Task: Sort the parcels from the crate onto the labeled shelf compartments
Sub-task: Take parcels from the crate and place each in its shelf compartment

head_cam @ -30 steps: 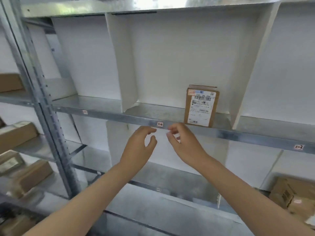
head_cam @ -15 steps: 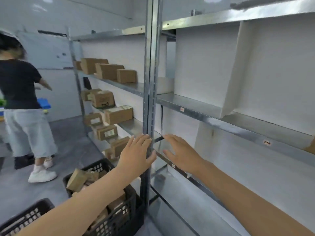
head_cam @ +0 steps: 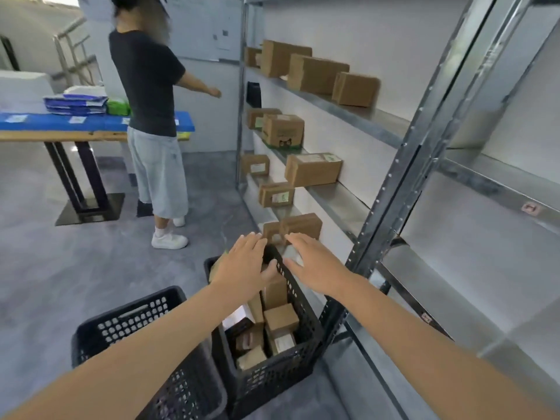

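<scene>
A black plastic crate [head_cam: 281, 371] stands on the floor beside the metal shelf upright [head_cam: 391, 189], holding several brown cardboard parcels [head_cam: 280, 319]. My left hand [head_cam: 242, 265] hovers over the crate's far end, fingers straight, holding nothing. My right hand [head_cam: 315, 265] is stretched out next to it above the crate's right rim, also empty. The labeled shelf compartments [head_cam: 497, 183] run along the right, with small number tags [head_cam: 531, 207] on their front edges.
A second black crate [head_cam: 133, 328] sits left of the first. A person [head_cam: 151, 116] in a black shirt stands ahead by a table with a blue top [head_cam: 91, 122]. Several boxes [head_cam: 312, 168] line the far shelves. Grey floor lies open to the left.
My view has swung left and down, from the shelf with the placed parcel to the crates on the floor. Both empty hands have come down from the shelf edge to above the crate.
</scene>
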Tool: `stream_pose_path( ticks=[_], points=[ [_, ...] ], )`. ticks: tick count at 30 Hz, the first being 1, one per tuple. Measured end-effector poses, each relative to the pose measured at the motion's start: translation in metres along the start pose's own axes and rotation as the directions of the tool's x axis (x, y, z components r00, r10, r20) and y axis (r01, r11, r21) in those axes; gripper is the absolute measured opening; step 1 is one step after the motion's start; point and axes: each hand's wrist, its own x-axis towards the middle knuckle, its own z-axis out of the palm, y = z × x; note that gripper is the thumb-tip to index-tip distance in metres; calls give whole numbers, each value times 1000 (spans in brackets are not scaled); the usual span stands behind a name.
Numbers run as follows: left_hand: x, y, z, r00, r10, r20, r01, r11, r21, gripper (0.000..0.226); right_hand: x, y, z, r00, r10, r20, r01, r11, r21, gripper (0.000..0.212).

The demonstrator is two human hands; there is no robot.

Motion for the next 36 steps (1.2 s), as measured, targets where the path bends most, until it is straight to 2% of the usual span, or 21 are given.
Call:
stream_pose_path(
  ticks=[6,11,18,21,24,30,34,36],
  points=[
    [25,-56,37,987,-137,80,139,990,-24,53,65,25,35,988,46,149,-60,994,88,60],
    [62,-72,75,961,-245,131,253,966,-50,45,125,68,58,967,25,254,-55,992,113,60],
    [116,-82,125,830,-487,273,518,854,-53,42,204,117,94,935,-48,352,-31,976,214,58],
    [128,-94,154,780,-543,311,587,807,-63,32,231,139,117,916,-63,397,-44,966,254,56],
    [133,-110,188,724,-601,338,654,754,-62,36,251,157,146,880,-49,472,-89,960,267,56],
    [129,-143,262,559,-672,485,770,638,-3,48,278,177,220,789,0,615,-228,929,292,55],
    [139,-179,299,518,-730,445,818,575,-9,39,308,175,264,746,15,666,-289,908,304,55],
    [152,-197,304,518,-745,421,833,551,-49,36,326,170,277,748,26,663,-334,878,342,52]
  ],
)
